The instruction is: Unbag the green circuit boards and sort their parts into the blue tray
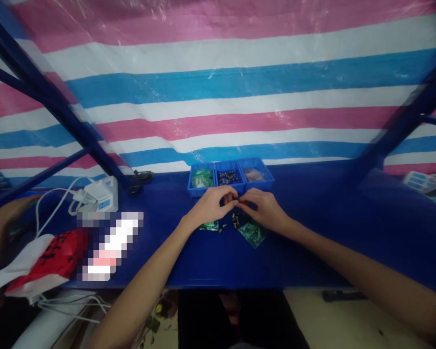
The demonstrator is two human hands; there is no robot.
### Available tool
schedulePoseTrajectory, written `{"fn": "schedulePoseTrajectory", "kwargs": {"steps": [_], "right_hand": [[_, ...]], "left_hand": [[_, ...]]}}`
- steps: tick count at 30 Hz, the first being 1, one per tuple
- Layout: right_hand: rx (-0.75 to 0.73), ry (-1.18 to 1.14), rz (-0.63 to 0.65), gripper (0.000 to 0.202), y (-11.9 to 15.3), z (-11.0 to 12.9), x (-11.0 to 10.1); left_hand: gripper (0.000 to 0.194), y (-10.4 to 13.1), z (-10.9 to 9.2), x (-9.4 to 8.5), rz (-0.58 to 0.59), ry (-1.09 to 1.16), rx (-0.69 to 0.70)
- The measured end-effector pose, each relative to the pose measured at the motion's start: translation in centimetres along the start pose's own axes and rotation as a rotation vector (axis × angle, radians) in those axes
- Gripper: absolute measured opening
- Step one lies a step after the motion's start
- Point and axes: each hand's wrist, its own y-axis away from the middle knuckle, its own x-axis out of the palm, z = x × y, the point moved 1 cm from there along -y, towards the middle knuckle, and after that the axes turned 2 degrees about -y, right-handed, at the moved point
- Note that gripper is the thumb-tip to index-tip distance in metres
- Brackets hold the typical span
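Note:
My left hand and my right hand meet over the blue table, fingertips pinched together around a small dark piece too small to name. Below them on the tabletop are small dark-and-silver screw-like parts. A green plastic packet lies under my right hand, and another green packet shows partly beneath my left wrist. Just beyond my hands stand three joined blue bins: the left bin has green packets, the middle bin small dark parts, the right bin pale packets.
A white power strip with white cables sits at the left, near a black cable. A person in a red and white cap is at the left edge. Blue metal posts flank the table before a striped sheet.

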Motion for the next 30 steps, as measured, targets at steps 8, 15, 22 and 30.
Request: {"fn": "schedulePoseTrajectory", "kwargs": {"steps": [8,15,22,30], "right_hand": [[-0.093,0.021,-0.017,0.019,-0.1,-0.6,-0.5],[-0.091,0.013,-0.033,0.019,-0.3,-0.5,-1.0],[-0.050,-0.047,-0.041,0.014,-0.2,-0.3,-1.0],[-0.214,-0.028,-0.045,0.019,-0.3,-0.6,-1.0]], "left_hand": [[0.010,-0.1,0.1,-0.1,0.074,-0.005,-0.014],[0.011,-0.1,0.6,0.1,0.072,-0.094,0.052],[0.014,0.2,0.7,0.5,0.072,-0.272,0.116],[0.019,-0.1,1.0,0.7,0.063,-0.220,0.083]]}}
